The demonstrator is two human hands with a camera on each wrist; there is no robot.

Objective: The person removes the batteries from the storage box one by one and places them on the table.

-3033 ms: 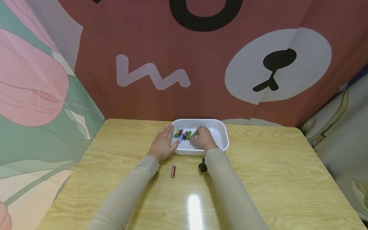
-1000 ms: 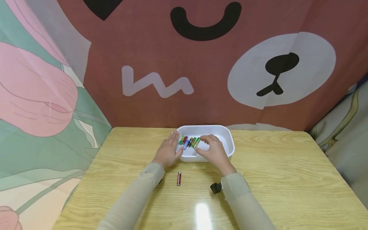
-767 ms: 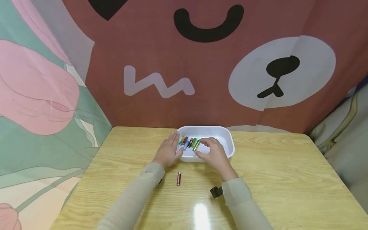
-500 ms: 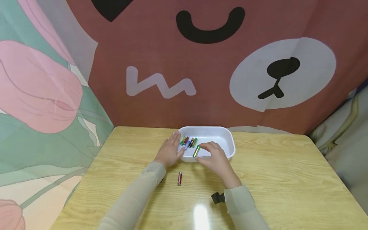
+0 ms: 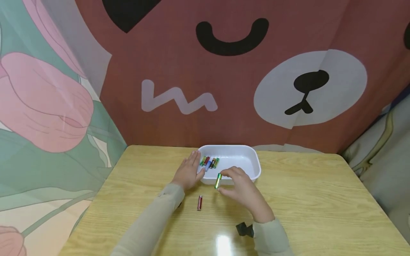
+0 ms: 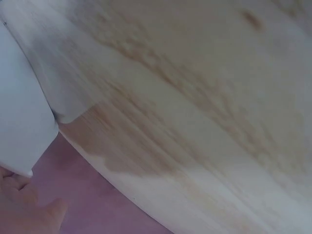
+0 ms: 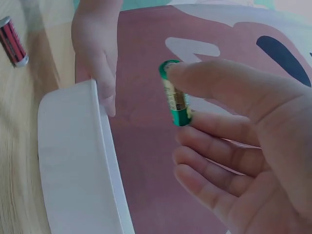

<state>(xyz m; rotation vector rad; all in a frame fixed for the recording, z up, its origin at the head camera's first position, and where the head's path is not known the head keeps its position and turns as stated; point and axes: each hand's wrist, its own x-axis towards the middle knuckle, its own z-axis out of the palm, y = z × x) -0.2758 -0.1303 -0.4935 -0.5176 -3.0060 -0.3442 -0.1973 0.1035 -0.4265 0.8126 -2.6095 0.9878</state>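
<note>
Between thumb and fingertips, my right hand (image 5: 241,186) pinches a green and gold battery (image 5: 218,181). It is held above the front rim of a white tray (image 5: 238,167); the right wrist view shows the same battery (image 7: 176,95) between the thumb and a finger. My left hand (image 5: 186,174) rests with straight fingers against the tray's left end, its thumb at the front left corner. Inside the tray, near that hand, several batteries lie side by side, one of them blue (image 5: 208,165). A red battery (image 5: 200,203) lies on the table in front of the tray.
The wooden table (image 5: 307,199) runs up to a reddish curtain (image 5: 176,128) with a cartoon face, right behind the tray. A patterned curtain (image 5: 45,106) hangs on the left. A small black object (image 5: 245,229) is at my right wrist.
My right hand has taken the green and gold battery from the right end of the row, lifted it and drawn it toward me over the front rim. The left hand stays at the tray.
</note>
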